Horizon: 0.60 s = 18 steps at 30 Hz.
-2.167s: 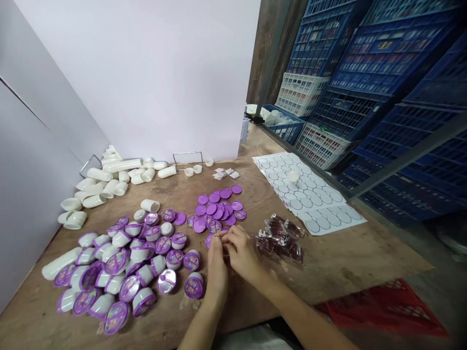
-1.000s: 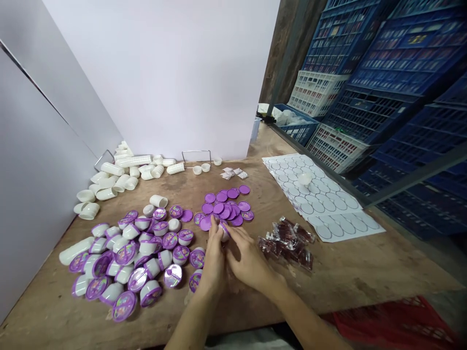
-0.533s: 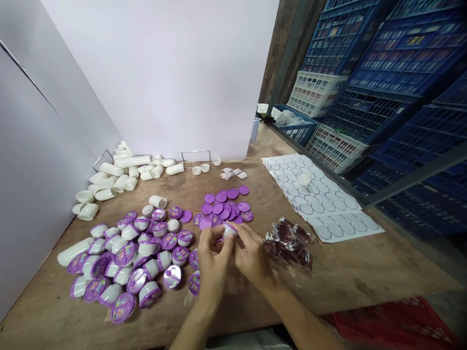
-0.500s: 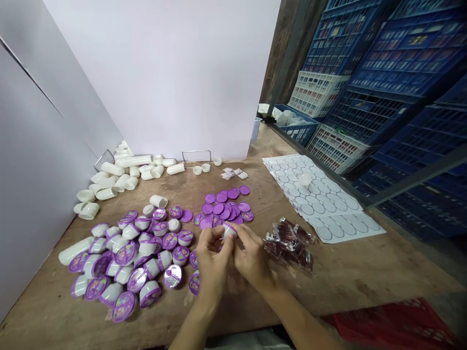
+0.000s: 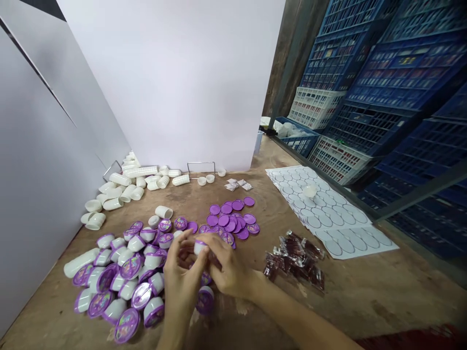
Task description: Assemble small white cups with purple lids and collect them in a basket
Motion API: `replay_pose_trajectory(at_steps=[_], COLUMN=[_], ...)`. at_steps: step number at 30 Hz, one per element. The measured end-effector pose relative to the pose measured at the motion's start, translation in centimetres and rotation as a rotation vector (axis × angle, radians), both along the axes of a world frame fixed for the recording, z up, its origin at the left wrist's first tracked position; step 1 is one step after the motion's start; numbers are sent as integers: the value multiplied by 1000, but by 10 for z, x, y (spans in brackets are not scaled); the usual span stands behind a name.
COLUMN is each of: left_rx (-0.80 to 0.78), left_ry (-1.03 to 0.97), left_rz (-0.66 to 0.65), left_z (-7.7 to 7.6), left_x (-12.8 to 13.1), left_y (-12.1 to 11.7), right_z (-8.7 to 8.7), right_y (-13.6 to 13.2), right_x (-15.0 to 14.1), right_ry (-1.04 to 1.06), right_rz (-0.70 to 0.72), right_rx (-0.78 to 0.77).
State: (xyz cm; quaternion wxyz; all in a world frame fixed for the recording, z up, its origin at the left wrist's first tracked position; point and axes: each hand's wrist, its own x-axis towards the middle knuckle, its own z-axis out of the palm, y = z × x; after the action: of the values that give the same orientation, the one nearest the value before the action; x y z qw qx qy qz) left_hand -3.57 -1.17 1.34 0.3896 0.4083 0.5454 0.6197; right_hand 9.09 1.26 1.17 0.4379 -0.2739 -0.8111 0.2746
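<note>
My left hand (image 5: 182, 277) and my right hand (image 5: 228, 270) meet over the wooden table (image 5: 365, 296), both gripping one small white cup with a purple lid (image 5: 200, 246) held between the fingertips. Just left of the hands lies a heap of finished purple-lidded cups (image 5: 127, 272). Behind the hands sits a pile of loose purple lids (image 5: 233, 218). Dark red sachets (image 5: 297, 260) lie to the right of my right hand.
Empty white cups (image 5: 124, 187) are stacked along the back left by the white partition (image 5: 164, 82). A white sticker sheet (image 5: 328, 209) lies at the right. Blue and white crates (image 5: 365, 97) stand beyond the table's right edge. Small white packets (image 5: 239, 184) lie near the back.
Both hands have shifted left and nearer to me with the cup, now over the edge of the finished heap. The view has moved slightly.
</note>
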Motion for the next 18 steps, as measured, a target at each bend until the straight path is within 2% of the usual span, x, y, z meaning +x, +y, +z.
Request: replay_pose_trajectory(at_steps=[3, 4, 6, 7, 8, 11, 13, 15, 16, 18], left_rx=[14, 18, 35, 35, 26, -58, -83, -19, 27, 55], left_ry=[259, 377, 643, 779, 905, 1154, 1187, 1088, 967, 561], left_rz=[87, 142, 277, 334, 369, 430, 502, 486, 412, 193], left_z=[-3, -6, -11, -13, -15, -18, -18, -18, -18, -17], left_x=[-32, -43, -68, -79, -90, -110, -111, -100, -90, -66], left_y=[1, 2, 4, 6, 7, 10, 13, 16, 18, 23], right_z=[5, 5, 4, 4, 3, 0, -1, -1, 0, 2], right_y=[23, 40, 84, 111, 138, 209, 238, 249, 248, 232], right_x=[-19, -25, -34, -36, -37, -30, -21, -14, -12, -12], right_ry=[-88, -151, -303, -414, -456, -519, -561, -589, -593, -584], right_rz=[194, 187, 10, -197, -333, -508, -524, -499, -485, -459], right_rx=[-93, -136, -228, -266, -271, -254, -238, -208, -188, -149])
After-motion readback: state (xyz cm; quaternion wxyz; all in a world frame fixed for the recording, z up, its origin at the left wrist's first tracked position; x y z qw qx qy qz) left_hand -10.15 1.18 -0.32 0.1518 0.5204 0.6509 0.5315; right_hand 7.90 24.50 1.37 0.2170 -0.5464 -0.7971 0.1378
